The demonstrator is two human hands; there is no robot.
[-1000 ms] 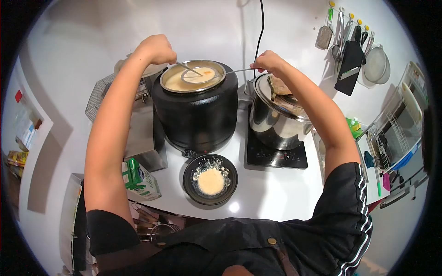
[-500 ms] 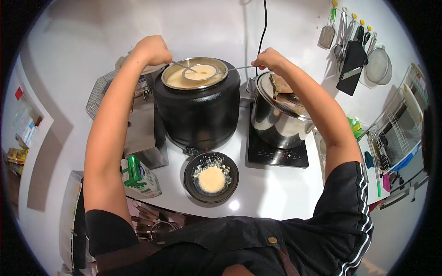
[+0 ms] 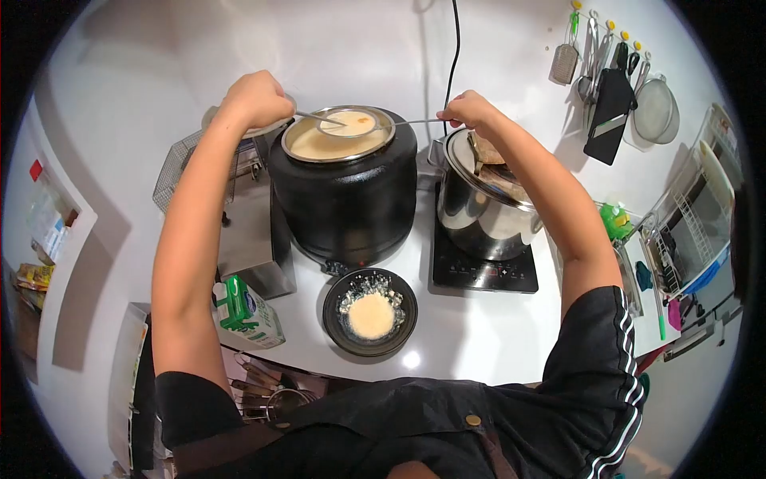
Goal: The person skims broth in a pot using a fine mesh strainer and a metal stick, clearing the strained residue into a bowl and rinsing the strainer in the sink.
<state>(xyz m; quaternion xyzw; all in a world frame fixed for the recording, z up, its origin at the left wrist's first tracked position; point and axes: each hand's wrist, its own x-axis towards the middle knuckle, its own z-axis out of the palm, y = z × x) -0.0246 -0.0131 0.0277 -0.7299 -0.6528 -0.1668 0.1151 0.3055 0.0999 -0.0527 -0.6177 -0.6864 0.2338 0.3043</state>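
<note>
At the upper left, my left hand (image 3: 259, 101) is closed on the handle of a metal utensil (image 3: 319, 119), whose far end reaches into a round strainer (image 3: 349, 130). My right hand (image 3: 464, 110) pinches the strainer's long thin handle, above the steel pot. The strainer rests over or in the creamy liquid (image 3: 319, 145) inside the black soup kettle (image 3: 347, 195); how deep it sits I cannot tell. Below the kettle, a black bowl (image 3: 331, 319) holds a pale creamy mixture with crumbly bits round it.
A lidded steel pot (image 3: 479, 219) stands on a black induction cooker (image 3: 485, 278) at the right. A green and white carton (image 3: 254, 318) is left of the bowl, with a metal appliance (image 3: 243, 239) behind it. Utensils hang on the wall, including a black slicer (image 3: 610, 108).
My left hand has come slightly lower, and the utensil's handle lies flatter. The strainer stays over the kettle, with my right hand still on its handle. The whole view has shifted slightly.
</note>
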